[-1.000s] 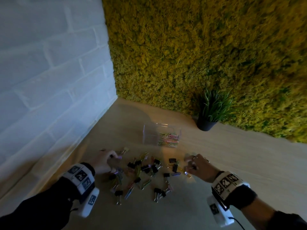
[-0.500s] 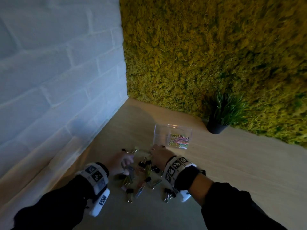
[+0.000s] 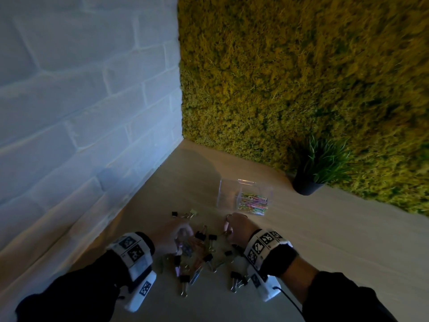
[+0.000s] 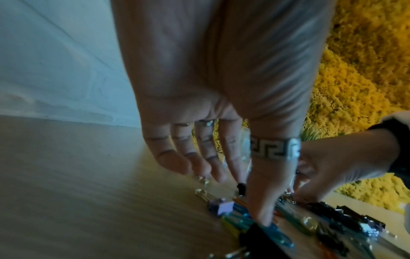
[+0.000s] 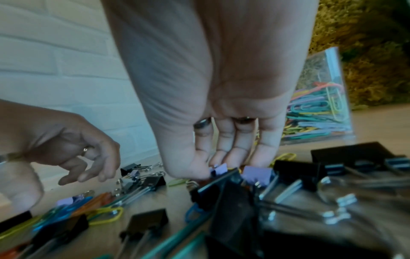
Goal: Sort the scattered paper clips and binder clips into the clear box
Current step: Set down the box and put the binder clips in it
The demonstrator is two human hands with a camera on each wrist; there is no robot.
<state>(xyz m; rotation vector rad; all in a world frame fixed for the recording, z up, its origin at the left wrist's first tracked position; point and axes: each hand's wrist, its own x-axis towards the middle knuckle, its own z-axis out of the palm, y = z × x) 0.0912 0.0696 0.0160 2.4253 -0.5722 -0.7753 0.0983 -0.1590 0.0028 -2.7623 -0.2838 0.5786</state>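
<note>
Table: right fingers pinch lilac clip.

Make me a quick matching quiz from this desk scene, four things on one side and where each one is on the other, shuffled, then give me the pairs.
Things
1. coloured paper clips
2. potted plant
3. black binder clips
4. clear box

Places
A. scattered loose on the desk near the wrists
B. on the desk beyond the right hand
C. against the moss wall
D. piled in one compartment of the box

Pairs: 1-D, 2-C, 3-A, 4-B
</note>
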